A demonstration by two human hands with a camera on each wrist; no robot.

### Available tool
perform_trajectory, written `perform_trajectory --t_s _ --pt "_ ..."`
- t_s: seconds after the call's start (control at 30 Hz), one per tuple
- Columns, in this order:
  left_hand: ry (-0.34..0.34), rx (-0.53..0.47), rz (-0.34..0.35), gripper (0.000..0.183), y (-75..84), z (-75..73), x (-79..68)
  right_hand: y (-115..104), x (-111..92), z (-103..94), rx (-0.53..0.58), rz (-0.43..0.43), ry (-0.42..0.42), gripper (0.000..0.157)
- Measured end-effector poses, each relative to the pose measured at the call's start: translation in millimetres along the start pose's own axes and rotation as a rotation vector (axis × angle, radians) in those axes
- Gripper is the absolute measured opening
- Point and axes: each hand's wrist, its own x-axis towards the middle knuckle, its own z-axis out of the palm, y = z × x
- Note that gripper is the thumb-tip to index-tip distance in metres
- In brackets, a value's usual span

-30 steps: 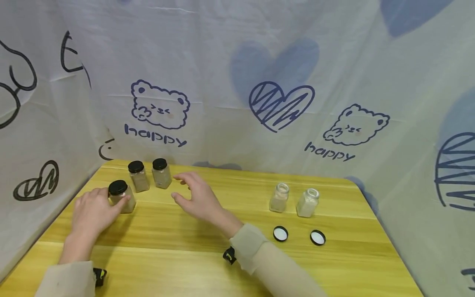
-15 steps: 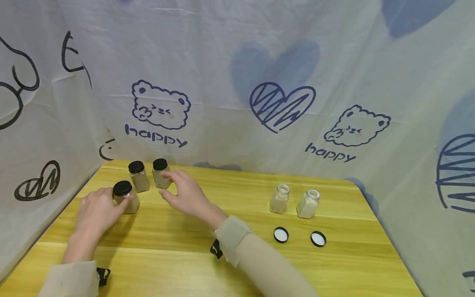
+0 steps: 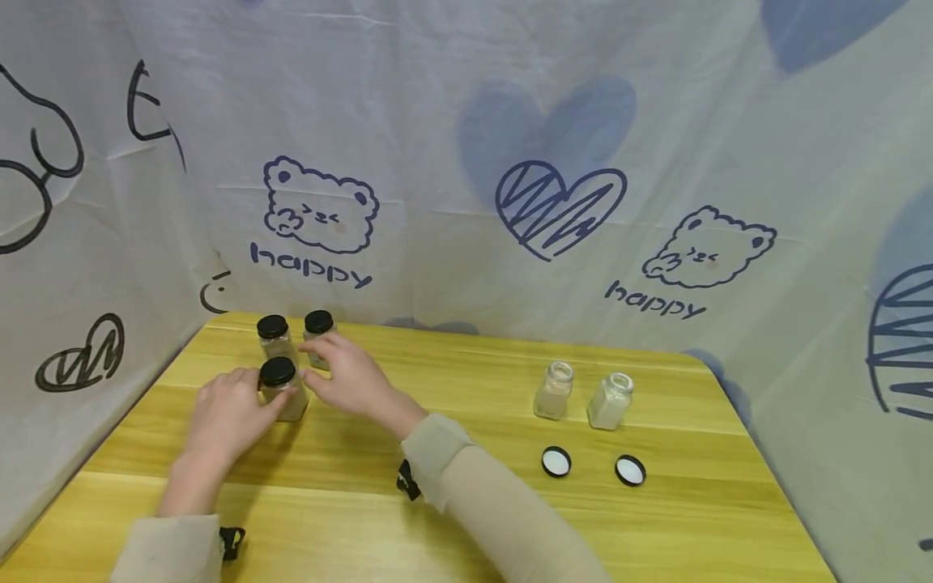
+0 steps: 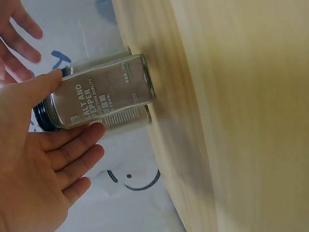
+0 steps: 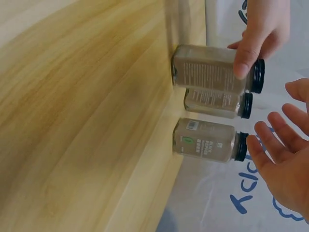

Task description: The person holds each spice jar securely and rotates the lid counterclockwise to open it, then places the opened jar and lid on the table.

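Note:
My left hand (image 3: 229, 417) holds a glass spice jar (image 3: 295, 406) with a black lid between thumb and fingers. In the left wrist view the label on this jar (image 4: 104, 92) reads salt and pepper; it stands upright on the wooden table. Behind it is a second black-lidded jar (image 3: 275, 346), partly hidden. My right hand (image 3: 346, 379), fingers spread and relaxed, is beside the third jar (image 3: 318, 325), covering part of it in the head view. In the right wrist view that black pepper jar (image 5: 205, 140) stands near my right fingertips, with nothing held.
Two uncapped glass jars (image 3: 554, 393) with pale contents stand on the right half of the table (image 3: 466, 518). In front of them two black lids (image 3: 556, 462) lie with white insides up. A printed cloth (image 3: 437, 267) hangs behind the table.
My left hand has shifted the salt and pepper jar to the right, in front of the other two capped jars. My right hand has moved left toward the jars.

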Motion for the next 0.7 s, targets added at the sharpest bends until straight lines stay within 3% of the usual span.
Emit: perform_trajectory --t_s 0.47,0.7 --pt "-0.001 -0.003 0.108 0.049 28.4 14.4 9.7 9.9 -2.1 6.5 0.013 0.05 -0.023 0.042" --pt "-0.024 0.041 0.132 0.056 43.4 22.8 12.9 23.1 -10.5 5.0 0.03 0.063 -0.005 0.041"
